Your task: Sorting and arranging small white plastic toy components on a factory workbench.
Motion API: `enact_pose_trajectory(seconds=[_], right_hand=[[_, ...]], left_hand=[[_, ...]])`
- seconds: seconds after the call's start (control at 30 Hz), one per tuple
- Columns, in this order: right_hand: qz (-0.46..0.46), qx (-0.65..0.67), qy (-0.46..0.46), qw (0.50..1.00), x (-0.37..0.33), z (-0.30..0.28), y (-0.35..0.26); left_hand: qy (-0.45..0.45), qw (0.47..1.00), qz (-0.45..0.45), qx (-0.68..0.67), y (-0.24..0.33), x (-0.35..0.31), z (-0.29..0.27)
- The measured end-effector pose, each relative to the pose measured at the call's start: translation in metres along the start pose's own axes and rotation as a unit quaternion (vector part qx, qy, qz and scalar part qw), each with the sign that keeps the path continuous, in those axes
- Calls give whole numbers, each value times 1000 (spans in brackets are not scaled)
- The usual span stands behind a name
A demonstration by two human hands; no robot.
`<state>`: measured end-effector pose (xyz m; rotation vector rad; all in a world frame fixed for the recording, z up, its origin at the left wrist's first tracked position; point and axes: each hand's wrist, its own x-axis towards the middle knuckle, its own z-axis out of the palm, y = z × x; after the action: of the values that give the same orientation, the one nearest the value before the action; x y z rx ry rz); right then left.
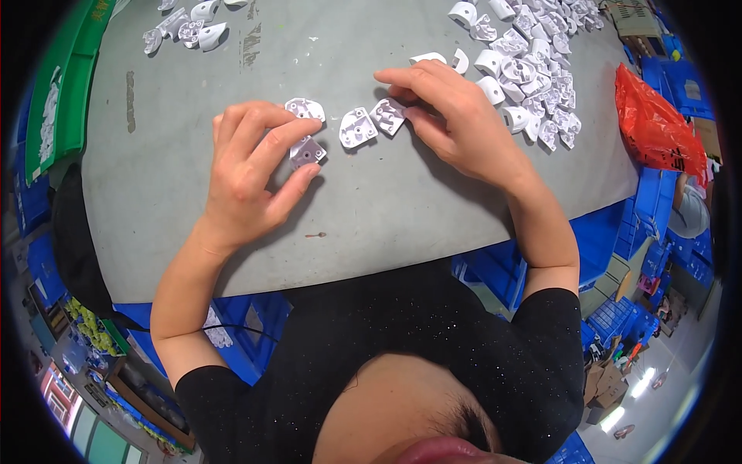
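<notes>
My left hand [251, 166] is closed around a small white plastic housing part [307, 154], with the thumb at its lower edge and the fingers above. A similar rounded part [304, 108] lies just beyond those fingers, partly covered by them. Between my two hands, another white part [356, 128] rests on the grey table with its hollow, ribbed side up. My right hand [456, 116] has its thumb and a fingertip against a tilted white part [387, 115]. The index finger of that hand stretches out over the table.
A large heap of white parts [533, 69] spreads over the far right of the grey table [371, 201]. A smaller group [189, 31] lies far left, near a green bin [73, 93]. A red plastic bag [657, 124] hangs at the right edge. Blue crates [603, 240] stand below.
</notes>
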<state>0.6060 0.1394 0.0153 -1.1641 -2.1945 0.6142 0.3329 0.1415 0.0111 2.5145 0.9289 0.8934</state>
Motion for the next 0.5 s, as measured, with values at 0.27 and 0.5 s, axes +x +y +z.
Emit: enact_pose_trajectory(seconds=[0.27, 0.5], right_hand=[[38, 54, -19, 998, 1, -1, 1], [54, 53, -43, 996, 1, -7, -3]], left_hand=[[10, 1000, -18, 12, 0, -2, -1], [12, 999, -44, 24, 3, -2, -6]])
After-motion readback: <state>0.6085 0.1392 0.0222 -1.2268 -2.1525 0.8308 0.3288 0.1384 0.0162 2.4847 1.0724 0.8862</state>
